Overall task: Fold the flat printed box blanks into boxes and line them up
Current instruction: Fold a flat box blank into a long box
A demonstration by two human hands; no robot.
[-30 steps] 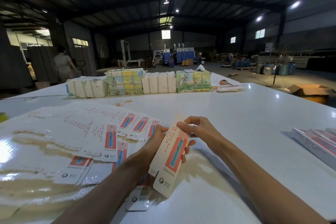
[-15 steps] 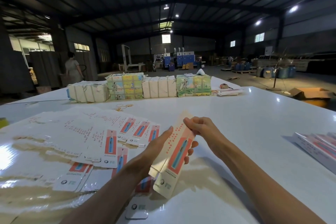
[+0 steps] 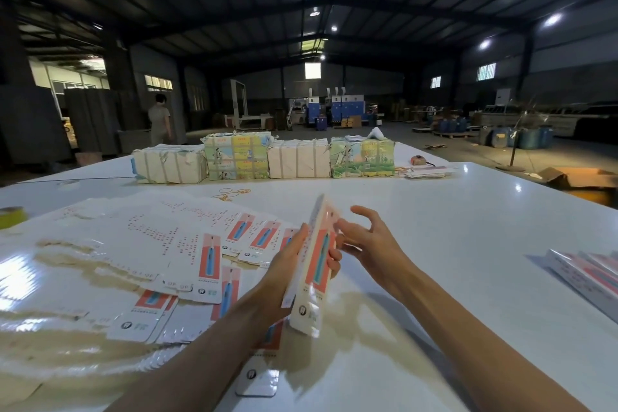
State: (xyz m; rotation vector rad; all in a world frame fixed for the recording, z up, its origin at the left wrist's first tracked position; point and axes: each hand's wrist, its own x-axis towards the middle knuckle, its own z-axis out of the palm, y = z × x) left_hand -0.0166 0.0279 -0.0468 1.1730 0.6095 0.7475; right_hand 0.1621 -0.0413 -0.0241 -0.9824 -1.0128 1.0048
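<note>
left hand (image 3: 287, 264) grips half-folded box blank (image 3: 316, 264) upright over desk (image 3: 468, 227); right hand (image 3: 368, 237) spread loose beside its right edge. open desk rightward, flat blanks (image 3: 150, 244) left.

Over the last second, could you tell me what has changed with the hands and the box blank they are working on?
The right hand has released its pinch on the top of the box blank and opened, fingers spread beside it. The left hand keeps gripping the blank and has turned it more edge-on. The flat blanks, folded boxes and wrapped bundles stayed put.
</note>
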